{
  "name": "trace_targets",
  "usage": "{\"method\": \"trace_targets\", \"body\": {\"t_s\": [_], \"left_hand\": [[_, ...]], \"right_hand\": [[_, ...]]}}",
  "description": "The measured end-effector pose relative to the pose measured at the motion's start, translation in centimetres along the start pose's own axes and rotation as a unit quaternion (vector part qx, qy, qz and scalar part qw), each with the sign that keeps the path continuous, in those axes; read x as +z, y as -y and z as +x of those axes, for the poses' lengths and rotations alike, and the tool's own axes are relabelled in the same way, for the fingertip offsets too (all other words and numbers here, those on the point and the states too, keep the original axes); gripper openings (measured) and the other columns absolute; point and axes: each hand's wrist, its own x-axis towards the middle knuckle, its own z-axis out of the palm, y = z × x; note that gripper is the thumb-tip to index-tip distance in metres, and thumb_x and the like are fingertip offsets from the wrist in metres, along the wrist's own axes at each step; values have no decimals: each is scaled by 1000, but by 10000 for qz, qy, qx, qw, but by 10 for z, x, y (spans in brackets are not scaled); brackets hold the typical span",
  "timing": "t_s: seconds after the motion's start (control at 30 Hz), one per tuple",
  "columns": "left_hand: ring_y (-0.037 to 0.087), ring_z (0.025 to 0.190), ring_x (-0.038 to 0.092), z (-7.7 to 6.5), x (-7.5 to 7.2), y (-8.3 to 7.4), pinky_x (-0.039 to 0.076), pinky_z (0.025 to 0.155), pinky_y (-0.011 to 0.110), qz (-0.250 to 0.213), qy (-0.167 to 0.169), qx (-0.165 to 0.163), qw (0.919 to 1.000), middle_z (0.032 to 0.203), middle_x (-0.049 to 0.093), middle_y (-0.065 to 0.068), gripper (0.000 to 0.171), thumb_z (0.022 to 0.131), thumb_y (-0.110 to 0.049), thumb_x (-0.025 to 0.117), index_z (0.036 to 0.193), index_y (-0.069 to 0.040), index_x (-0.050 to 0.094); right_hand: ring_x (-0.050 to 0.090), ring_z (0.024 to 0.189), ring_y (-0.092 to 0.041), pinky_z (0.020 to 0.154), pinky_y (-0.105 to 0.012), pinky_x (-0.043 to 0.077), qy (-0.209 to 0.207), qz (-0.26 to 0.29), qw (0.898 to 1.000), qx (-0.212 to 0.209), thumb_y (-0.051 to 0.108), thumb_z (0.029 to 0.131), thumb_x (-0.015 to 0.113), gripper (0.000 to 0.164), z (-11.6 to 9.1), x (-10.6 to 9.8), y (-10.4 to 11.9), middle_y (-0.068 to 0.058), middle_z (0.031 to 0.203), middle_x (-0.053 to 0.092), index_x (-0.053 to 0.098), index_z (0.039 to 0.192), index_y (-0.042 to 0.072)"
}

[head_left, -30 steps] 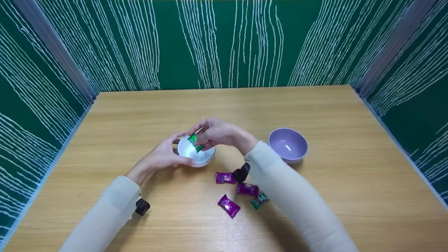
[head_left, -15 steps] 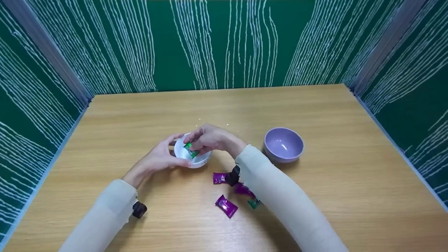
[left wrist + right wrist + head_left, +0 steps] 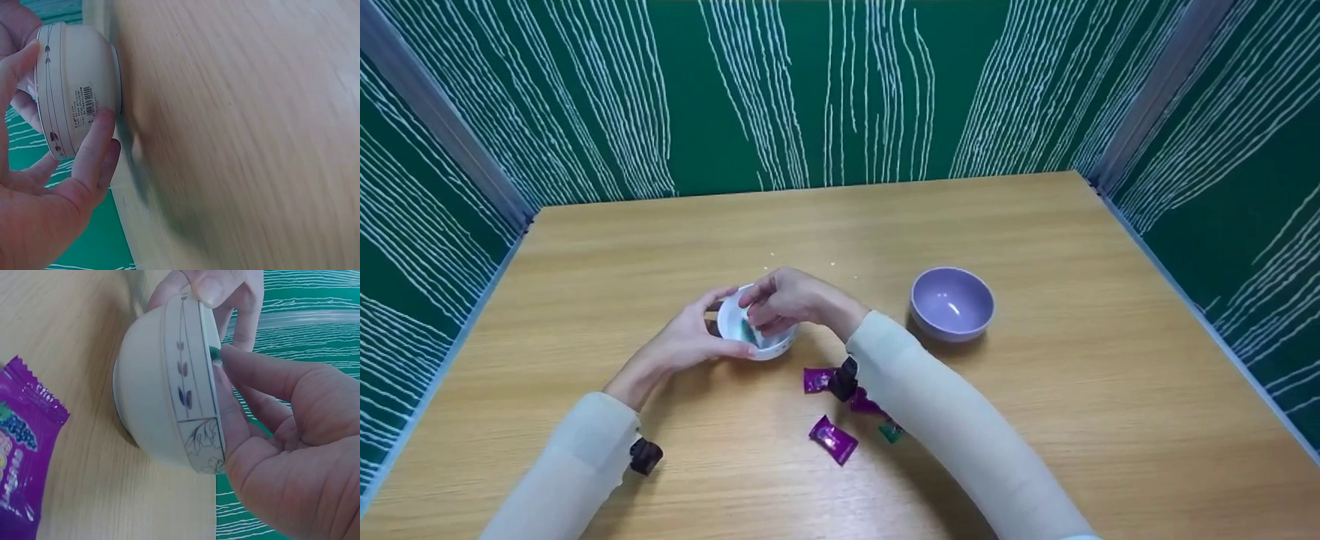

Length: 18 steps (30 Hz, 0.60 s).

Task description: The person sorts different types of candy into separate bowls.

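A white bowl [image 3: 146, 394] with a leaf-patterned band and a barcode sticker stands on the table, left of centre. My left hand [image 3: 690, 337] holds it from the left side, thumb at the near rim and fingers round the far side. My right hand [image 3: 795, 300] reaches over the opening with its fingertips below the rim. Between thumb and forefinger it pinches a small green-wrapped candy [image 3: 745, 327]. In the right wrist view only a bit of that green wrapper [image 3: 215, 353] shows past the rim. The fingers hide the rest.
A purple bowl [image 3: 952, 304] stands to the right. Nearer lie purple-wrapped candies [image 3: 833, 440], one [image 3: 867, 403] partly under the right sleeve's outline, and another green candy [image 3: 891, 431]. Pale specks [image 3: 832, 263] dot the wood behind the hands. Green, white-streaked walls surround the table.
My right hand has lowered the green candy deeper into the white bowl, so less of it shows. The left hand keeps its hold. The head view has turned, shifting everything leftward.
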Motion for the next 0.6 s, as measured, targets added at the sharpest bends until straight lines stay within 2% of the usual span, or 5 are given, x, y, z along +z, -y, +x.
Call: {"method": "trace_targets", "body": {"t_s": [0.23,0.43,0.6], "left_hand": [[34,134,40,0,4,0,31,114,57,-39,-51,10,10000,147,43,14,103,75,-35,91,157,-19,30],[34,135,39,-1,2,0,29,115,59,-6,-126,-87,9999,148,42,13,104,75,-36,91,157,-20,31],[33,134,39,-1,2,0,30,115,58,-51,-102,-127,9999,147,42,12,103,75,-36,91,157,-20,31]], "right_hand": [[69,90,-26,77,-33,61,184,295,9994,-10,1,92,72,30,0,-3,-2,-12,107,67,69,122,3],[66,101,-27,82,-36,60,435,624,9971,-20,4,93,72,34,-1,-8,-2,-12,115,64,68,127,6],[64,107,-30,83,-37,60,610,497,9968,-144,6,95,71,40,-15,-18,0,-13,119,62,63,133,5]]}}
